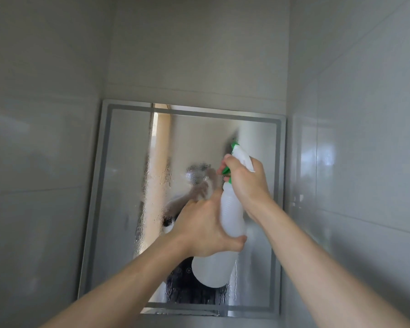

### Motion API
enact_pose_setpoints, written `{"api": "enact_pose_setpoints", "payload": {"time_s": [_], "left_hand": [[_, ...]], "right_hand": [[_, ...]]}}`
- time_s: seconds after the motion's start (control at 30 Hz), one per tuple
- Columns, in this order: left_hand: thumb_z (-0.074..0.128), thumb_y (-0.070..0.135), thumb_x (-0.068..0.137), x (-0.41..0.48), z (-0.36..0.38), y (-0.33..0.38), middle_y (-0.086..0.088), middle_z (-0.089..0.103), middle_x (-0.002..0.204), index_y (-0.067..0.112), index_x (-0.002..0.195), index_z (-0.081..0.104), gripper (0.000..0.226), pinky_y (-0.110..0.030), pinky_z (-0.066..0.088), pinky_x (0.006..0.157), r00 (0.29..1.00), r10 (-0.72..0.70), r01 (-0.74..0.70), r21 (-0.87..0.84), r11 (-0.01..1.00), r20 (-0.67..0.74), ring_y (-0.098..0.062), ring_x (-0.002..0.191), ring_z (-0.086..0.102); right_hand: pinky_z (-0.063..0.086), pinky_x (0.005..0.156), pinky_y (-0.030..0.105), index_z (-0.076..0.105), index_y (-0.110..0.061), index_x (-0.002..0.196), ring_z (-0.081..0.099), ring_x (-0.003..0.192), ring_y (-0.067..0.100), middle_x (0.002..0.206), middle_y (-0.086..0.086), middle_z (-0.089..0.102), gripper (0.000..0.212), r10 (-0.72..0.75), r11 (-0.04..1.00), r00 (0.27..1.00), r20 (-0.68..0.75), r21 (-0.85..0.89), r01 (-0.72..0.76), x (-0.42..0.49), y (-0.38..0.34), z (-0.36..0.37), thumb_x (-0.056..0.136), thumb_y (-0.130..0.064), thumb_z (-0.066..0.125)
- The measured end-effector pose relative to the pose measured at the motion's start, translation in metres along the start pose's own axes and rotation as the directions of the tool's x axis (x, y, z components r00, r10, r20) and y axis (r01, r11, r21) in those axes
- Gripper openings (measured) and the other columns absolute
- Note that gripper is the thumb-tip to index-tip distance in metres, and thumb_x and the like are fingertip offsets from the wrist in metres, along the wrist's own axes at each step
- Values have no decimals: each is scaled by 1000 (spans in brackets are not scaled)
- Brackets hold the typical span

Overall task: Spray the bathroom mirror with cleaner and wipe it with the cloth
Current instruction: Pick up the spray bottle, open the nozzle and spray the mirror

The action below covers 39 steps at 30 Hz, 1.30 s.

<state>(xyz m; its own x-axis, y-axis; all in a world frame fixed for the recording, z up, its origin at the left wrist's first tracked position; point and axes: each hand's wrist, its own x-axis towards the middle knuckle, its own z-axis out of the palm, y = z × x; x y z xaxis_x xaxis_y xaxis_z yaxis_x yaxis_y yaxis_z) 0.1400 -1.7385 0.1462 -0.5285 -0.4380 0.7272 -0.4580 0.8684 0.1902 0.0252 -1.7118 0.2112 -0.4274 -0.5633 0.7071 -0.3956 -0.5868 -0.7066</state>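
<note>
A square bathroom mirror with a frosted border hangs on the tiled wall; its glass is wet with droplets and runs of cleaner. In front of it I hold a white spray bottle with a green nozzle and trigger, tilted with the nozzle up and close to the glass. My right hand grips the spray head, fingers curled round the green trigger. My left hand grips the bottle's ribbed neck. No cloth is in view.
Grey tiled walls close in on the left and on the right, forming a narrow niche around the mirror. My reflection shows blurred in the wet glass.
</note>
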Motion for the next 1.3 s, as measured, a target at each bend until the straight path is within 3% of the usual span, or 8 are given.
{"api": "enact_pose_setpoints", "payload": {"time_s": [0.23,0.4,0.6,0.73,0.83,0.97,1.17,1.3], "left_hand": [[72,61,59,-10,1,-13,11,66,114,29,137,38,90,-37,48,98,999,36,-36,28,999,5,-23,111,62],[72,64,58,-12,-3,-20,12,69,107,33,140,33,96,-36,50,92,999,26,-26,23,999,-18,-22,100,66],[67,74,56,-16,-12,-37,21,55,76,42,102,33,66,-13,32,62,999,-7,13,110,994,-53,0,69,51],[66,78,53,-22,-24,-51,25,48,85,48,95,24,67,-6,26,61,998,-29,35,129,991,-53,8,72,44],[67,77,53,-25,-32,-62,27,47,85,46,106,30,72,-15,36,65,998,-38,43,126,991,-43,-2,75,50],[68,76,53,-31,-41,-71,30,48,80,52,101,22,71,-14,34,59,996,-53,62,140,988,-65,8,67,50],[70,77,53,-37,-53,-78,30,56,81,57,102,19,73,-26,51,66,992,-110,117,106,987,-67,-1,76,62],[68,78,53,-38,-61,-81,22,61,84,50,102,26,70,-30,53,72,988,-143,150,139,979,-56,-8,81,65]], "right_hand": [[45,59,29,57,3,75,54,54,20,63,15,59,45,4,999,1000,-29,-42,-5,-13,8,16,86,-41,52],[40,43,16,52,3,71,48,42,12,59,9,54,47,-52,999,998,-35,-17,51,-11,7,24,101,-34,55],[47,65,23,65,-17,74,56,60,4,71,-6,66,32,-69,998,997,43,15,68,-6,6,42,101,-29,54],[49,67,25,64,-10,72,58,60,4,68,-6,67,34,-67,995,996,65,73,62,-6,10,61,98,-31,55],[48,60,16,64,-15,67,65,61,6,63,-2,68,35,-82,993,995,63,93,76,-7,10,77,86,-41,51],[54,65,35,67,-34,59,67,53,13,56,-9,60,29,-43,983,995,88,179,26,-4,5,99,84,-43,55],[51,53,35,59,-23,58,63,41,19,52,1,51,36,10,989,995,97,145,-24,-3,0,118,79,-52,59],[50,54,22,60,-21,64,66,54,14,55,-7,59,30,-45,982,994,95,186,27,-1,-4,123,88,-38,59]]}}
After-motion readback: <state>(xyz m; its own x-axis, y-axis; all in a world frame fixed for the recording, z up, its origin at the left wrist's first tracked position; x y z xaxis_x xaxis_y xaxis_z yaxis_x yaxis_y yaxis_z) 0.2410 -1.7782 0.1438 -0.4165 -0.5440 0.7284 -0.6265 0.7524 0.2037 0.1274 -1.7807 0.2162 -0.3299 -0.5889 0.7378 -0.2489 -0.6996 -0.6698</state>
